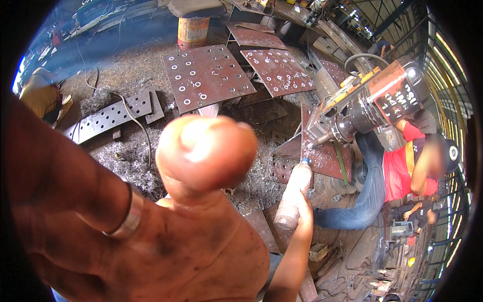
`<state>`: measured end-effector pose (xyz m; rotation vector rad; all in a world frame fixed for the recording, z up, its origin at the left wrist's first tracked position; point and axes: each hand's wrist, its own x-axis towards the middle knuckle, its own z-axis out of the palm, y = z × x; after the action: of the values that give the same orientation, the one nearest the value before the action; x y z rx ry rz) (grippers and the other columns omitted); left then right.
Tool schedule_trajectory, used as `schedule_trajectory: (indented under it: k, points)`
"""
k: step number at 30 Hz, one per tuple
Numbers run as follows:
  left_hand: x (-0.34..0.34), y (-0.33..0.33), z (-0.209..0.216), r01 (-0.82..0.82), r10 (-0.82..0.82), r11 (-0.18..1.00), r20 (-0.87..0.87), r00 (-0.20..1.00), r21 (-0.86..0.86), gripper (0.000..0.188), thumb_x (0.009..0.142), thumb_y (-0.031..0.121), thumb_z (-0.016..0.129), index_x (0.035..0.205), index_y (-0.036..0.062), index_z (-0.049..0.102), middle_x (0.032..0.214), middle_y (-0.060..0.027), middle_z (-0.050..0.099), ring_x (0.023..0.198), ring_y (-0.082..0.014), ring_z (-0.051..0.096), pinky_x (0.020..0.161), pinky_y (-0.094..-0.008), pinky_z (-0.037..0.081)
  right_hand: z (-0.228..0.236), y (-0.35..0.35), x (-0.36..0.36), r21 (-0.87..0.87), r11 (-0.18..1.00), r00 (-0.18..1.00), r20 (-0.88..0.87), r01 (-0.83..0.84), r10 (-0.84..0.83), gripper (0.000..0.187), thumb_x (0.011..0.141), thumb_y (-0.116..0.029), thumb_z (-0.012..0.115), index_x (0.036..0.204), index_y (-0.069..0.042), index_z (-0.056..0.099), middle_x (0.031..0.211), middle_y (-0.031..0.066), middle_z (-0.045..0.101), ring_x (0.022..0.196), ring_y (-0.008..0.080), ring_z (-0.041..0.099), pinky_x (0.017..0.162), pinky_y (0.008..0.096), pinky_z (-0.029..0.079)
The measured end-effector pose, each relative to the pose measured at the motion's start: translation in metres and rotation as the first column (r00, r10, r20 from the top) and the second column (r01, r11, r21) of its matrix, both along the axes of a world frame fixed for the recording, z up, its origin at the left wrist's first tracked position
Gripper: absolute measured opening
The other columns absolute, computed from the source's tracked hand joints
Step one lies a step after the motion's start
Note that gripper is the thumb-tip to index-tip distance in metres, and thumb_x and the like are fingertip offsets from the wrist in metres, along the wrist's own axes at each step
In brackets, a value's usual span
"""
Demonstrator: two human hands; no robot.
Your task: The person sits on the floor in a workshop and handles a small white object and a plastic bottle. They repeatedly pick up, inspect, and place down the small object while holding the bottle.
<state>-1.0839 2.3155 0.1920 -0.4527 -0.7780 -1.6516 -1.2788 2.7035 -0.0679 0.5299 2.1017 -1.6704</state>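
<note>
Near the drill (372, 106), one of the hands (305, 211) grips a blue-capped bottle (294, 195).

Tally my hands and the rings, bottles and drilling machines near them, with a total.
Left hand and right hand: 2
Silver ring: 1, on the left hand
Blue-capped bottle: 1, in the right hand
Drilling machine: 1
Total: 5

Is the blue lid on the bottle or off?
On: the blue lid sits at the neck end of the bottle the right hand holds. Whether it's screwed tight, I cannot tell.
</note>
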Motion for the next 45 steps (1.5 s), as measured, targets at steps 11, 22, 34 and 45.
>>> schedule_trajectory:
  k: [11, 22, 34, 45]
  points:
    - [-0.002, 0.004, 0.002, 0.012, -0.012, 1.0, -0.006, 1.0, -0.001, 0.097, 0.088, 0.03, 0.072, 0.164, 0.006, 0.017, 0.156, -0.0202, 0.039, 0.129, -0.0324, 0.055, 0.102, -0.0435, 0.048, -0.018, 0.011, -0.001, 0.066, 0.997, 0.991, -0.133, 0.035, -0.026, 0.054, 0.093, -0.035, 0.08, 0.126, 0.006, 0.066, 0.111, 0.012, 0.073, 0.094, 0.0185, 0.07, 0.083, 0.0343, 0.056]
    - [0.0, 0.004, 0.001, -0.001, 0.001, 1.0, 0.003, 1.0, -0.009, 0.097, 0.088, 0.03, 0.073, 0.164, 0.0062, 0.017, 0.157, -0.0198, 0.038, 0.131, -0.0322, 0.054, 0.103, -0.0435, 0.048, -0.021, 0.002, 0.002, 0.082, 0.997, 0.99, -0.139, 0.011, 0.001, 0.052, 0.093, -0.036, 0.078, 0.122, 0.007, 0.068, 0.109, 0.0133, 0.074, 0.094, 0.0183, 0.07, 0.083, 0.0345, 0.055]
    - [0.001, 0.003, 0.0, -0.015, 0.015, 1.0, 0.019, 1.0, -0.018, 0.098, 0.088, 0.031, 0.073, 0.164, 0.0064, 0.016, 0.158, -0.0193, 0.037, 0.132, -0.032, 0.053, 0.103, -0.0435, 0.047, -0.018, -0.023, 0.012, 0.183, 0.983, 0.99, -0.143, 0.025, 0.002, 0.052, 0.093, -0.034, 0.078, 0.126, 0.005, 0.067, 0.116, 0.014, 0.074, 0.104, 0.0215, 0.069, 0.092, 0.0361, 0.052]
    - [-0.002, 0.005, 0.004, 0.01, -0.01, 1.0, 0.009, 1.0, -0.004, 0.099, 0.088, 0.032, 0.074, 0.164, 0.0066, 0.016, 0.158, -0.0189, 0.037, 0.133, -0.0318, 0.052, 0.103, -0.0436, 0.046, -0.031, 0.0, 0.015, 0.018, 0.992, 0.9, -0.422, 0.127, -0.108, 0.055, 0.097, -0.027, 0.072, 0.14, 0.002, 0.054, 0.129, 0.014, 0.065, 0.114, 0.0235, 0.064, 0.098, 0.0377, 0.051]
